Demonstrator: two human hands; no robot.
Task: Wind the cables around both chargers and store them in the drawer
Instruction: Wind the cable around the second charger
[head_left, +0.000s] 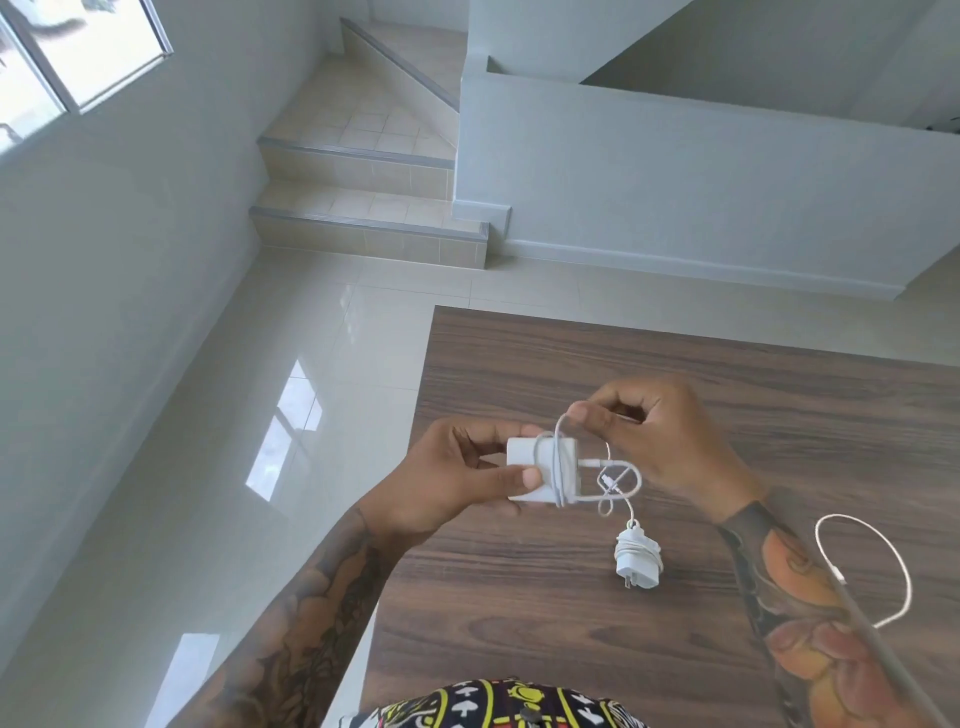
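Left hand (457, 470) grips my square charger (540, 470) above the table (753, 395) edge, thumb on its face. Right hand (670, 441) pinches its cable (558, 441), looped over the block. Second charger (638, 558), cable already wound, lies on the table just below. Spare cable loop (904, 561) lies far right.

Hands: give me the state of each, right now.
Left hand: grips the white charger.
Right hand: pinches the cable above the charger.
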